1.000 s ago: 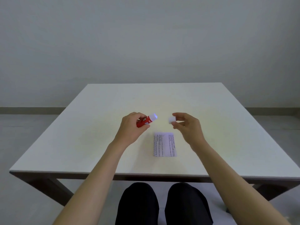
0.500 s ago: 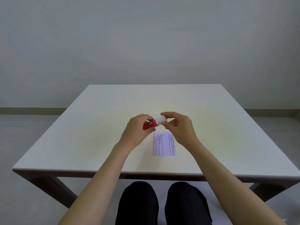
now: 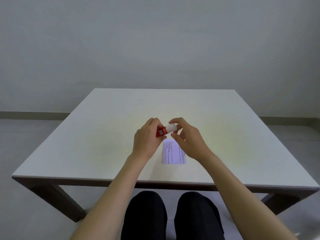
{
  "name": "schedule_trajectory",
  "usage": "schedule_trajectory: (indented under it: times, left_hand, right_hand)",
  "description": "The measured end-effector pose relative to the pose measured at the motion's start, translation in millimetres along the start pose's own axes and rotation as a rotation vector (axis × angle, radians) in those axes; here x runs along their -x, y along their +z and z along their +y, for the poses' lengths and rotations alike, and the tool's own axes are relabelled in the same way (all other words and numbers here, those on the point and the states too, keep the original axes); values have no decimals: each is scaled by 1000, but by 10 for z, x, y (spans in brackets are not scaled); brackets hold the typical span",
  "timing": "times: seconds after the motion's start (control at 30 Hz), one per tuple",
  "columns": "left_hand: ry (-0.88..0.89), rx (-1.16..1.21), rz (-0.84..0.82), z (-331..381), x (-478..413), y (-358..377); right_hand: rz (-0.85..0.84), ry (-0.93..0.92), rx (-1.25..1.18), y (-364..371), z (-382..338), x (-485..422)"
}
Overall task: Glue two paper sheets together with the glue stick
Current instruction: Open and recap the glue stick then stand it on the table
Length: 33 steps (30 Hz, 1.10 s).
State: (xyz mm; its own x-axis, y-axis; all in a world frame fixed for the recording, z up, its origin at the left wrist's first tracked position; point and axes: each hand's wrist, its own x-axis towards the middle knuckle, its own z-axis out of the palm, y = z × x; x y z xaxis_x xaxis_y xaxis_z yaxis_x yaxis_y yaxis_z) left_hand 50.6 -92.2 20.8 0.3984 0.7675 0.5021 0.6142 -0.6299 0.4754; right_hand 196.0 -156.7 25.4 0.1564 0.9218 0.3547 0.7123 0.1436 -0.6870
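Observation:
A red glue stick [image 3: 161,132] is held level above the table by my left hand [image 3: 147,141], which wraps its red body. Its white cap [image 3: 170,128] sits on the stick's right end. My right hand [image 3: 187,139] pinches that cap between thumb and fingers. Just below the hands, a small white printed paper sheet [image 3: 173,152] lies flat on the white table [image 3: 103,135]; my right hand covers its upper right corner. I cannot tell whether it is one sheet or two stacked.
The table's near edge [image 3: 86,178] runs just above my knees in dark trousers [image 3: 171,215]. A plain wall stands behind the table's far edge.
One second ago the cap was off, held apart in my right hand. The hands came together and the cap now sits on the stick's end.

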Motion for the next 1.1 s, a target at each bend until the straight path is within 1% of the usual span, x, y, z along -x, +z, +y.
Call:
schedule_trajectory:
  times: [0.07, 0.13, 0.2, 0.27, 0.3, 0.4, 0.43, 0.5, 0.6, 0.67, 0.73, 0.87, 1.1]
  left_hand:
    - [5, -16, -12, 11, 21, 23]
    - [-9, -19, -25, 9, 66, 61]
    - [-27, -9, -16, -10, 72, 77]
    - [-36, -15, 5, -25, 42, 63]
    - [-27, -26, 11, -26, 29, 57]
    - [7, -42, 15, -9, 58, 91]
    - [1, -34, 26, -14, 69, 113]
    - [-68, 30, 69, -55, 29, 138]
    - [-287, 205, 159, -202, -174, 135]
    - [-418, 309, 200, -306, -321, 148]
    - [-494, 352, 223, -385, -425, 207]
    - [-560, 359, 239, -485, -508, 377]
    - [-577, 335, 253, -587, -470, 569]
  right_hand:
    - [49, 87, 119, 34, -21, -29]
    - [75, 166, 291, 3, -14, -80]
    - [55, 48, 252, -35, -14, -70]
    - [-16, -87, 223, -43, -31, -57]
    - [-33, -73, 257, -37, -52, -57]
    - [16, 133, 429, -6, -102, -139]
    - [21, 170, 450, -1, -121, -151]
    - [13, 203, 356, 14, -140, -147]
    - [-21, 222, 141, 23, -98, -65]
    - [-37, 223, 94, 24, -28, 17]
    - [-31, 230, 83, 10, 50, 102]
    - [-64, 263, 99, -8, 164, 210]
    - [-52, 287, 39, -52, 222, 187]
